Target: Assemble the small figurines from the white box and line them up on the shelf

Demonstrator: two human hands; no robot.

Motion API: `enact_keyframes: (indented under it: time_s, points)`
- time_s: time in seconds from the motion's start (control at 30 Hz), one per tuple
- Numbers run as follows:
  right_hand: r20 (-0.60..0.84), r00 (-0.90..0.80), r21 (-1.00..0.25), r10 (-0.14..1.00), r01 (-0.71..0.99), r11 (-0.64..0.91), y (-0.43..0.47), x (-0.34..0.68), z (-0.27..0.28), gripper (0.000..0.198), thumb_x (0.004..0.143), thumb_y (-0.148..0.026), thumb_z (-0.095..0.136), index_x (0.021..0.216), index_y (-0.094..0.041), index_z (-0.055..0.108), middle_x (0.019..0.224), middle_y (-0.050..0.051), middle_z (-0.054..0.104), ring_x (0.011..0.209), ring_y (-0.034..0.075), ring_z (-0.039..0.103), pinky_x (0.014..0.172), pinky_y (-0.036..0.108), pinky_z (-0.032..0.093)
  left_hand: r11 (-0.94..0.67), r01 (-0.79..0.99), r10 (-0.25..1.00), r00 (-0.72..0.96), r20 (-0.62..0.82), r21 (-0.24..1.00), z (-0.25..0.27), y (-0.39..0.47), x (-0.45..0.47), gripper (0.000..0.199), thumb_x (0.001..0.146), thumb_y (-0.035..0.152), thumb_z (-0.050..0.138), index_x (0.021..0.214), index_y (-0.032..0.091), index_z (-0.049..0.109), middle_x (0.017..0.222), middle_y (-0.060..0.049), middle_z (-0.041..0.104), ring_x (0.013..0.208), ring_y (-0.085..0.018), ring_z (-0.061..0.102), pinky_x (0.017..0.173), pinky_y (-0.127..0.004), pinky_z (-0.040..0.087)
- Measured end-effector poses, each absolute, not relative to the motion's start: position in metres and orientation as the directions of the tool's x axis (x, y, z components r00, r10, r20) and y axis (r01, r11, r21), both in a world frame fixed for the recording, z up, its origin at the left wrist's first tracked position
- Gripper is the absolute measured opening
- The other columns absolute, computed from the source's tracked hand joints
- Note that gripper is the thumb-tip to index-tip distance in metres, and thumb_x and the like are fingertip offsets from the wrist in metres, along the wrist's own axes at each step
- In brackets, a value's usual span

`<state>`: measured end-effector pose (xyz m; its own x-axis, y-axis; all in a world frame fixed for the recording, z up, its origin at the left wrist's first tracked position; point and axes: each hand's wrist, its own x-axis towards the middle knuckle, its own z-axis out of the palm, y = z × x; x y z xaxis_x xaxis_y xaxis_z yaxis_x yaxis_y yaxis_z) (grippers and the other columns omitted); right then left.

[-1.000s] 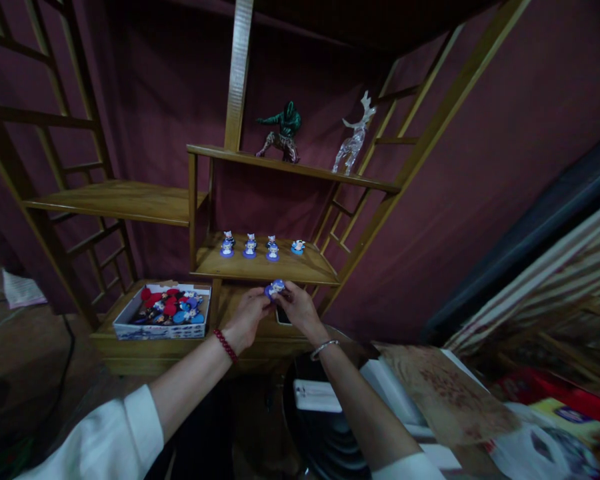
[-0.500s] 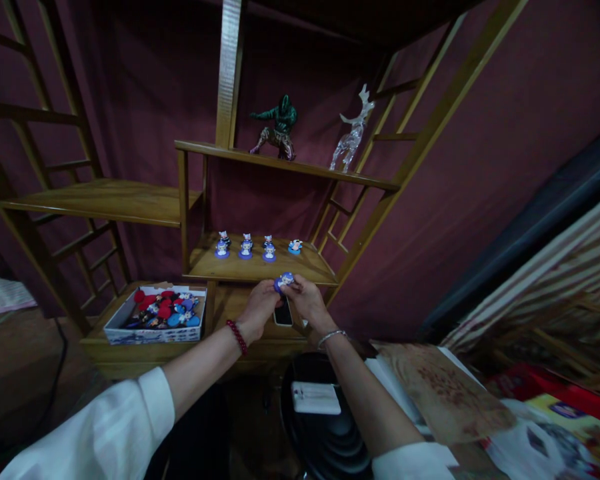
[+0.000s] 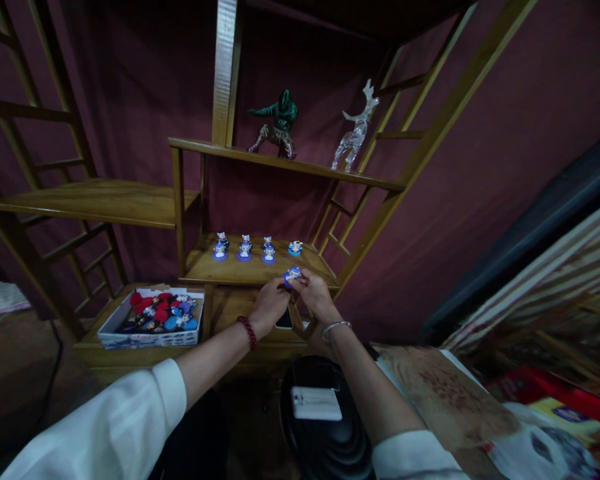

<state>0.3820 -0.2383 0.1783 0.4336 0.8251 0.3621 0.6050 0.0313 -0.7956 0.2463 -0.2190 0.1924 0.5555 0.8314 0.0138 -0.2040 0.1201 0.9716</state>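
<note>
A small purple-and-white figurine (image 3: 292,275) on a round purple base is held between my two hands, just in front of the lower shelf (image 3: 220,270). My left hand (image 3: 271,303) grips it from the left with closed fingers. From the right, my right hand (image 3: 316,293) pinches the same figurine. On that shelf stand similar purple figurines (image 3: 245,251) in a front row, with dark-and-white ones (image 3: 223,240) behind them. A figurine with a blue base (image 3: 295,248) stands at the right end. Under my hands lies a dark phone (image 3: 284,319), partly covered.
At left, an open box (image 3: 150,339) holds several red, blue and purple figurines. Above, a green hooded statue (image 3: 283,120) and a clear deer (image 3: 353,143) stand on the upper shelf. A white case (image 3: 317,404) lies on a black stool (image 3: 325,447).
Both hands have moved slightly right and up with the figurine, closer to the shelf's front edge. The view has shifted a little.
</note>
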Motion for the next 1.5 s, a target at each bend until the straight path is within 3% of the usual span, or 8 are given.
enact_keyframes:
  time_s: [0.2,0.3,0.47,0.73,1.03,1.5]
  points:
    - [0.344,0.474,-0.742,0.811,0.666,-0.074,-0.23,0.396,0.184,0.012,0.068,-0.029,0.058,0.073,-0.018,0.055,0.07,0.0,0.064,0.067,0.013,0.06,0.062,0.023,0.047,-0.287,-0.022,0.78,0.575,0.247,0.958,0.194,-0.211,0.253,0.039,0.061,0.006,0.049,0.095,0.021,0.061,0.105,-0.005,0.062,0.104,-0.022,0.05,0.094,-0.033,0.032]
    - [0.329,0.52,-0.702,0.789,0.693,-0.165,-0.224,0.401,0.189,0.012,0.068,-0.026,0.059,0.076,-0.019,0.057,0.071,0.0,0.065,0.067,0.013,0.06,0.064,0.024,0.046,-0.487,0.089,0.693,0.644,0.323,0.869,0.196,-0.208,0.254,0.048,0.062,0.005,0.045,0.107,0.016,0.056,0.12,-0.009,0.053,0.117,-0.023,0.04,0.102,-0.034,0.023]
    - [0.358,0.541,-0.647,0.761,0.731,-0.216,-0.214,0.406,0.193,0.013,0.068,-0.026,0.059,0.079,-0.019,0.059,0.073,0.002,0.065,0.07,0.015,0.061,0.066,0.025,0.046,-0.715,0.075,0.522,0.719,0.459,0.695,0.193,-0.198,0.261,0.058,0.063,0.004,0.041,0.12,0.013,0.045,0.132,-0.009,0.041,0.125,-0.019,0.03,0.107,-0.033,0.011]
    - [0.336,0.559,-0.625,0.758,0.734,-0.264,-0.195,0.416,0.192,0.018,0.068,-0.027,0.058,0.084,-0.018,0.061,0.073,0.002,0.064,0.069,0.016,0.06,0.065,0.026,0.045,-0.805,0.278,0.503,0.789,0.354,0.524,0.192,-0.187,0.272,0.048,0.069,0.013,0.042,0.116,0.004,0.045,0.133,-0.019,0.035,0.127,-0.026,0.024,0.105,-0.04,0.014]
    - [0.359,0.556,-0.537,0.75,0.78,-0.321,-0.176,0.429,0.187,0.017,0.069,-0.029,0.058,0.083,-0.019,0.061,0.073,0.003,0.064,0.068,0.016,0.06,0.063,0.026,0.045,-0.817,0.305,0.499,0.799,0.335,0.489,0.184,-0.176,0.281,0.042,0.075,0.021,0.043,0.115,0.009,0.045,0.136,-0.017,0.031,0.129,-0.026,0.019,0.104,-0.041,0.013]
    - [0.364,0.533,-0.588,0.764,0.767,-0.256,-0.164,0.437,0.179,0.023,0.07,-0.026,0.058,0.092,-0.02,0.061,0.082,0.004,0.066,0.077,0.017,0.061,0.071,0.028,0.046,-0.833,0.386,0.526,0.776,0.349,0.397,0.182,-0.167,0.29,0.042,0.076,0.036,0.045,0.11,0.013,0.047,0.135,-0.017,0.033,0.125,-0.029,0.024,0.099,-0.043,0.015]
